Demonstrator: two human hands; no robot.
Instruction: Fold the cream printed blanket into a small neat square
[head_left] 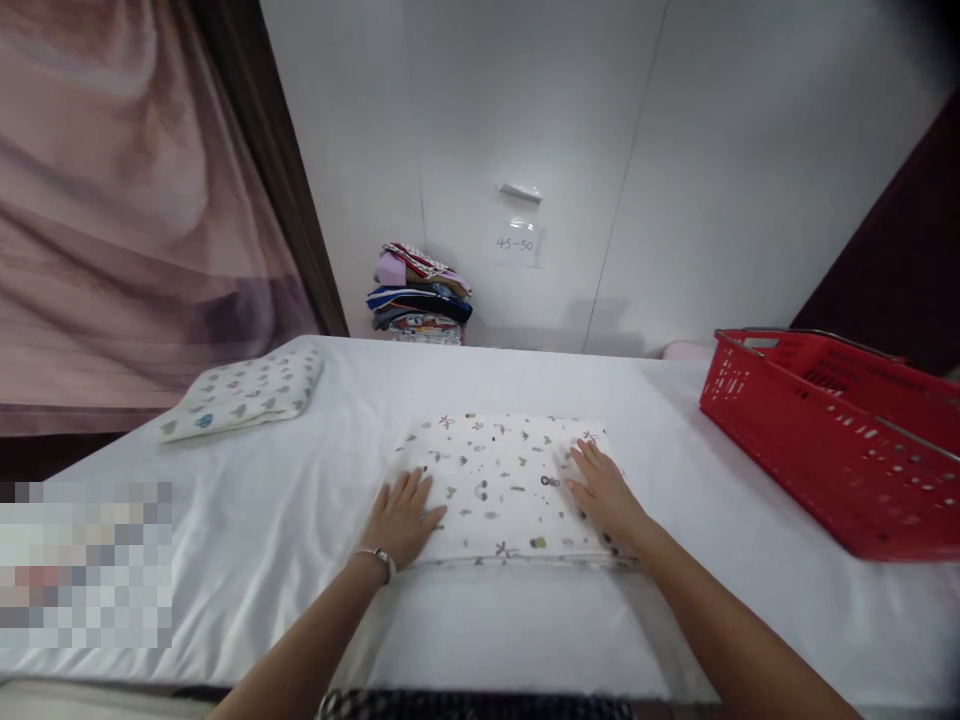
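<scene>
Two bare hands are lying flat before me, well apart from each other, fingers slightly spread, neither one clamping anything. From my remote seat I am seeing the left hand [401, 515] resting on the left edge of a folded white cloth printed with small motifs [499, 490], and the right hand [604, 490] pressing its fingers onto the right side. That cloth is lying at the middle of the table, on a white tablecloth [525, 630]. A bracelet [386, 563] is circling the left wrist. Farther left, I am viewing another folded printed cloth [251, 393]; on the right, a red plastic basket [810, 450] is standing. Beyond the far edge, folded garments [420, 300] are rising in a stack by the pale wall [525, 100], where a label reading "45-50" [517, 243] is hanging. A pinkish curtain [97, 200] is draping down the far left.
</scene>
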